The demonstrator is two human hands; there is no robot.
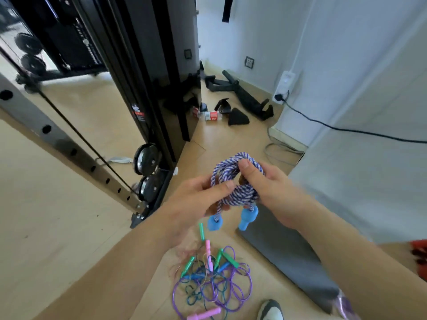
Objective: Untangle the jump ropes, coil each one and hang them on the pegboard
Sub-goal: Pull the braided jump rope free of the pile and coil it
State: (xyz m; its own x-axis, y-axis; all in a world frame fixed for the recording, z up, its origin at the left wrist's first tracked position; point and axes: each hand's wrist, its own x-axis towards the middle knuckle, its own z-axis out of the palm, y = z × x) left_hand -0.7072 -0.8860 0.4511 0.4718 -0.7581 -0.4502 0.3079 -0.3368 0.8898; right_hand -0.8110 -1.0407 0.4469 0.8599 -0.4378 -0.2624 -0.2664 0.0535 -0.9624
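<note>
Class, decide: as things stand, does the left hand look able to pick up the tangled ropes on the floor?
Probably not yet. The left hand grips the braided rope, as does the right hand. The tangle lies uncovered below.

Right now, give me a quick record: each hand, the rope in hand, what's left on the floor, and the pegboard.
left hand: pinches the braided rope
right hand: grips the same coil, thumb on top
braided rope: coiled, purple and white, two blue handles hanging below
floor pile: thin ropes tangled, with green, pink and blue handles
pegboard: not in view
</note>
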